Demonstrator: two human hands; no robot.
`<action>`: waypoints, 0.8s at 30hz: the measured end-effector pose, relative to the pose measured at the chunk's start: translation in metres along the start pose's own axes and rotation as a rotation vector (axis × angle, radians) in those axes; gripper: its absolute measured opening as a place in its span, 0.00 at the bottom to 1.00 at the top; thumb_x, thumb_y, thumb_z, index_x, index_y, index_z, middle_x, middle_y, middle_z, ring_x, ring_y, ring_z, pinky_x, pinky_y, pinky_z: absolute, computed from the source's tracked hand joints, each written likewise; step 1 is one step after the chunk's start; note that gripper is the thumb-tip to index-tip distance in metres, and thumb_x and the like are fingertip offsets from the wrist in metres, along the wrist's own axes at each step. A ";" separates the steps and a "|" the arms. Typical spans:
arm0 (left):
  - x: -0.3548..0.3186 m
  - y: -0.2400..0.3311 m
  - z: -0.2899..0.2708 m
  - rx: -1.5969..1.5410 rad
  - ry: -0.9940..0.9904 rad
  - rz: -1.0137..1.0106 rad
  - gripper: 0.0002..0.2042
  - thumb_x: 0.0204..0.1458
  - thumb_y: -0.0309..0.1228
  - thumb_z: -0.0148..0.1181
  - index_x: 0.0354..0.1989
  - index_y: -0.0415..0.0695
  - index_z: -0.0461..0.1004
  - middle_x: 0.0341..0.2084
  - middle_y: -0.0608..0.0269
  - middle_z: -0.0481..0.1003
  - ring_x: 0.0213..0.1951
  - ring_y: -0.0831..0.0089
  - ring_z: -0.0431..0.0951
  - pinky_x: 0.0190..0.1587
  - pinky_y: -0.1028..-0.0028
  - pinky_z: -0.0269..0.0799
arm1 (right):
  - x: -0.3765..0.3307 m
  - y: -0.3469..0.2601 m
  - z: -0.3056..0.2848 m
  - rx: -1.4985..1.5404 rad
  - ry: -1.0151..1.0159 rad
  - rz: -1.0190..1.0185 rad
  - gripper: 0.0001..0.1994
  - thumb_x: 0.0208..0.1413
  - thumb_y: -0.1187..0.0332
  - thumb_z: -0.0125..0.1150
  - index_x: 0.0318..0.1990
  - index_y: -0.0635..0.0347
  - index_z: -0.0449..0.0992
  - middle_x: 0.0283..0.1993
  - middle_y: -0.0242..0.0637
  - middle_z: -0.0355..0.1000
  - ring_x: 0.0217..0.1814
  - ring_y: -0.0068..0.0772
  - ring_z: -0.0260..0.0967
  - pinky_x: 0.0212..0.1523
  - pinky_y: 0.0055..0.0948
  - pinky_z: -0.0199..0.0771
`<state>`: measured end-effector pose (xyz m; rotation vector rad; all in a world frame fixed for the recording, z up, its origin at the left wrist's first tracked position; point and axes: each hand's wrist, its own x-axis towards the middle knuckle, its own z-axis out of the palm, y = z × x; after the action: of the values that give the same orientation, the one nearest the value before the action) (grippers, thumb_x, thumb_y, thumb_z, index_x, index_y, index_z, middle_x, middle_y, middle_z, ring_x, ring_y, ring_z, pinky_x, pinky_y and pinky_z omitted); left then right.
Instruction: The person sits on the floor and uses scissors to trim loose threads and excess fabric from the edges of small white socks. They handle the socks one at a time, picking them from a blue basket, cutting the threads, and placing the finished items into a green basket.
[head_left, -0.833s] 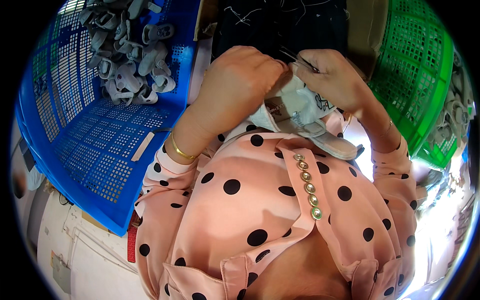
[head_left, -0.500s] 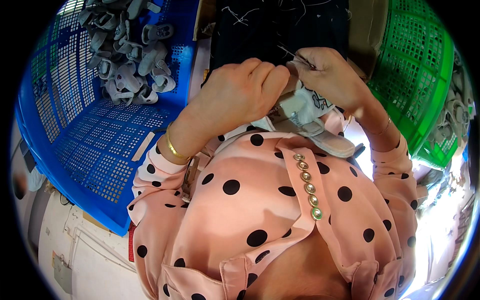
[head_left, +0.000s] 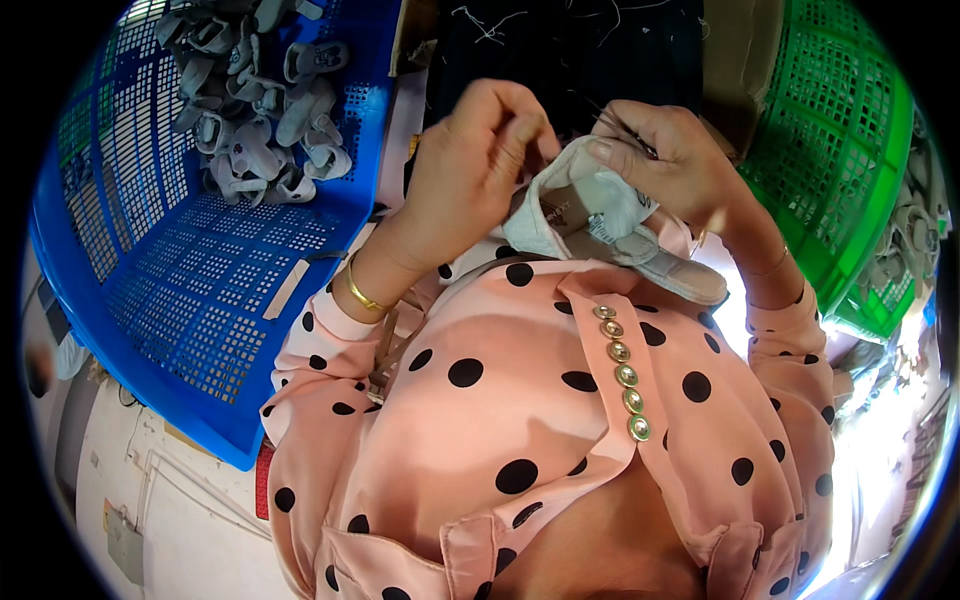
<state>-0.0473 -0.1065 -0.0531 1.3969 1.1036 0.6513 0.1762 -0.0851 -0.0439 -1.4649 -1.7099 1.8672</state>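
A small whitish-grey child's sandal (head_left: 548,228) rests against my shirt front, with its inner sole and heel strap facing me and its toe end pointing to the lower right. My right hand (head_left: 665,150) pinches the upper edge of the sandal with its thumb. A thin, pointed dark metal tool (head_left: 628,130) also lies in that hand, its exact kind not clear. My left hand (head_left: 485,150) is just left of the sandal's heel strap, fingers curled and thumb drawn in. Whatever is between those fingertips is hidden.
A large blue plastic basket (head_left: 215,300) stands at the left, with a pile of similar grey sandals (head_left: 255,150) in it. At the right is a green plastic basket (head_left: 820,140). Dark cloth (head_left: 560,60) with loose white threads lies ahead of my hands.
My left hand has drawn back from the right hand and turned, uncovering the heel strap. The sandal shows more of its inside; the right hand still holds it with the tool.
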 end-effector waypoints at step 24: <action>0.011 -0.001 -0.010 -0.613 -0.204 -0.551 0.10 0.54 0.31 0.64 0.41 0.39 0.80 0.28 0.68 0.79 0.29 0.85 0.76 0.35 0.84 0.72 | -0.003 -0.017 -0.019 -1.135 0.301 -0.518 0.21 0.48 0.49 0.66 0.26 0.55 0.64 0.18 0.33 0.64 0.23 0.36 0.69 0.29 0.30 0.67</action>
<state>-0.0520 -0.0922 -0.0551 0.5793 0.9542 0.3812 0.1846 -0.0706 -0.0245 -1.2270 -2.7477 0.3168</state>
